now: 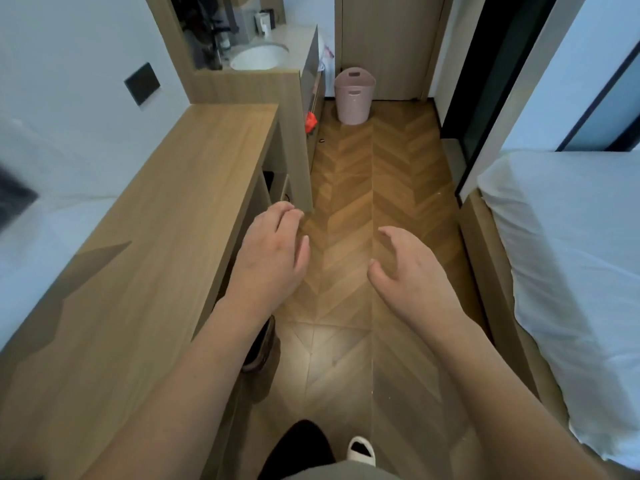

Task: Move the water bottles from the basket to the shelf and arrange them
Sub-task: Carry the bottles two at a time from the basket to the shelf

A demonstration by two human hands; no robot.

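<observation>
The pink basket point(354, 95) stands on the floor at the far end of the narrow passage, just in front of a wooden door point(391, 43) and beside the end of the vanity. From here its inside is hidden, so I cannot tell whether any bottles are in it. Well short of it, both bare arms reach forward over the floor. The left hand point(273, 251) hangs palm down with fingers loosely curled and apart, gripping nothing, close to the edge of the wooden shelf point(145, 244) that runs along the left wall. The right hand point(412, 271) is likewise slack and spread, thumb apart from the fingers, with nothing in it. The shelf top is bare wood, with open compartments beneath. Beyond it a white sink point(259, 57) sits in a counter. A small red thing point(310, 121), perhaps a bag, lies by the cabinet base. A white bed point(568, 278) fills the right side. Herringbone wooden floor point(374, 188) runs between.
</observation>
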